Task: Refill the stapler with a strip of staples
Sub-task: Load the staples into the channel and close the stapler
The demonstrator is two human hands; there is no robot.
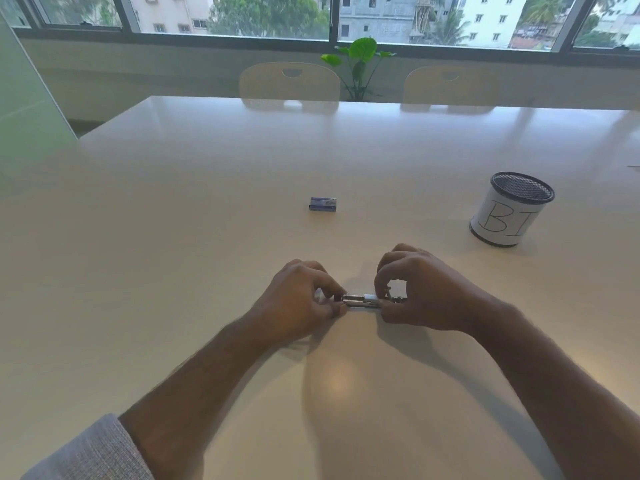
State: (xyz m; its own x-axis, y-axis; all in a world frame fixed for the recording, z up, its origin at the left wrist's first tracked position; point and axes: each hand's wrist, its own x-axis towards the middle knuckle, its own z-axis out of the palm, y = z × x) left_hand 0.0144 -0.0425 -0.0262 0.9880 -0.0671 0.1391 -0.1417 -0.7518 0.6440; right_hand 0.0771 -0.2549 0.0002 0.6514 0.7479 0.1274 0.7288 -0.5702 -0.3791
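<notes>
— Two hands, item one? 
— Left hand (pixel 298 299) and right hand (pixel 415 292) each pinch an end of the small metal stapler (pixel 363 302), low over the white table (pixel 207 202).
— Item two?
— Staple box (pixel 323 204) — lying well beyond; mesh pen cup (pixel 509 209) far right.

stapler (pixel 362 301) shiny metal; table (pixel 214 188) smooth, glossy; pen cup (pixel 512 208) black mesh, paper-wrapped.

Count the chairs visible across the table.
2. One chair stands at the table's far edge, left of the plant; the other chair stands right of it. Only their backrests show; more could be out of frame.
</notes>
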